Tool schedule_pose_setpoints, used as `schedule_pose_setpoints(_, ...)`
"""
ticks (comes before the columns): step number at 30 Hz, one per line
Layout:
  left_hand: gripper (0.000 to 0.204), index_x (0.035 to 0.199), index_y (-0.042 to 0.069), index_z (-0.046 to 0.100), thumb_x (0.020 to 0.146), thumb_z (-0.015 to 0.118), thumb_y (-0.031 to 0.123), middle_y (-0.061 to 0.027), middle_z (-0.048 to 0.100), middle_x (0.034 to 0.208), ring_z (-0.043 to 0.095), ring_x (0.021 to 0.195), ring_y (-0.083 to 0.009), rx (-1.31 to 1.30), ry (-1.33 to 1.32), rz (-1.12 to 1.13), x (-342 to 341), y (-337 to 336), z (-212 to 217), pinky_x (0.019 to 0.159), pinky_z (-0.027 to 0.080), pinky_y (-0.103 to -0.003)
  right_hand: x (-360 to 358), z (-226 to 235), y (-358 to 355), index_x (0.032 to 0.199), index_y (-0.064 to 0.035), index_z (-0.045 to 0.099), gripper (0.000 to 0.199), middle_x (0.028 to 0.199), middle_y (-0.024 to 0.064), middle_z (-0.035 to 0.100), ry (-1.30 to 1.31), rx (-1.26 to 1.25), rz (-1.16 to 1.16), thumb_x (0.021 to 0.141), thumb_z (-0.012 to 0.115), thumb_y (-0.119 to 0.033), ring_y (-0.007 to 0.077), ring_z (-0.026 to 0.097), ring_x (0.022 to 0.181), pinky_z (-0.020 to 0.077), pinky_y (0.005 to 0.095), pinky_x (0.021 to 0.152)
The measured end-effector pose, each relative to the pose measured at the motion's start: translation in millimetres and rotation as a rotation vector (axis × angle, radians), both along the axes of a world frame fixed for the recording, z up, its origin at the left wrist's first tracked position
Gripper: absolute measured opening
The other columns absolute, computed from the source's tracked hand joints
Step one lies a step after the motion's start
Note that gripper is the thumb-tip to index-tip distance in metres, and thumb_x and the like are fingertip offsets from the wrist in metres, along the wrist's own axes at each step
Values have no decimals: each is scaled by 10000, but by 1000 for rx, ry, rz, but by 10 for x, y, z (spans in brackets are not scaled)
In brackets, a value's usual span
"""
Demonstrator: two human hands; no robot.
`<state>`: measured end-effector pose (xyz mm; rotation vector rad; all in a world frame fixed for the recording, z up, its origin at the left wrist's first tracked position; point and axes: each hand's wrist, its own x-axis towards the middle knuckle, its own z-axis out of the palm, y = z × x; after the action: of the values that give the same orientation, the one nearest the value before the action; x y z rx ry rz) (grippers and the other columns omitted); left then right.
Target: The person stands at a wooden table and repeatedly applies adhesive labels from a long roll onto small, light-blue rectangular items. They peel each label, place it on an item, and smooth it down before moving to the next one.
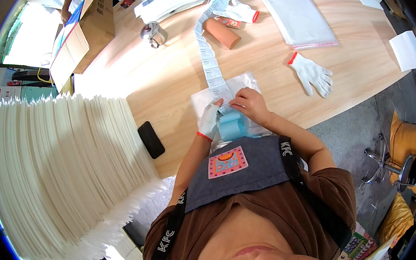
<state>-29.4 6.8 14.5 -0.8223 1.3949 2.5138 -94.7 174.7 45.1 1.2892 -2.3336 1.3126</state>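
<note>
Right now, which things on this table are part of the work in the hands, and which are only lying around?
In use:
left hand, gloved
right hand, bare
label strip
blue backing tape
clear plastic bag

Lying about:
spare white glove
black phone
metal cup
brown cardboard tube
zip bag

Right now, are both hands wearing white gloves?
No, only the left hand wears a white glove; the right hand is bare on the label strip.
</note>
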Motion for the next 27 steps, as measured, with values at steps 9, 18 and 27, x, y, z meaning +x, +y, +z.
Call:
schedule_pose_setpoints(9, 284, 1083, 8, 527, 875, 540, 201, -39, 600, 895, 577, 753, -121, -52, -25, 30, 23, -53, -306, 630, 474, -241, -478, 11, 153, 783, -54, 671, 107, 687, -12, 585, -1224, -231, -71, 753, 675, -157, 62, 498, 591, 384, 208, 520)
schedule_pose_setpoints(18, 298, 1069, 25, 527, 874, 550, 249, -4, 596, 828, 532, 603, -74, -88, 35, -15, 28, -40, -193, 491, 411, -203, -787, -460, 147, 779, -47, 680, 145, 597, 34, 570, -811, 75, -223, 703, 698, -169, 102, 529, 532, 419, 262, 484)
schedule_pose_setpoints(27, 288, 1064, 40, 538, 869, 557, 250, 13, 594, 807, 504, 561, -59, -105, 14, -7, 27, -4, -69, 459, 379, -194, -504, -280, 107, 752, -105, 631, 163, 979, 77, 557, -143, 143, -375, 631, 727, -158, 226, 547, 755, 463, 335, 726)
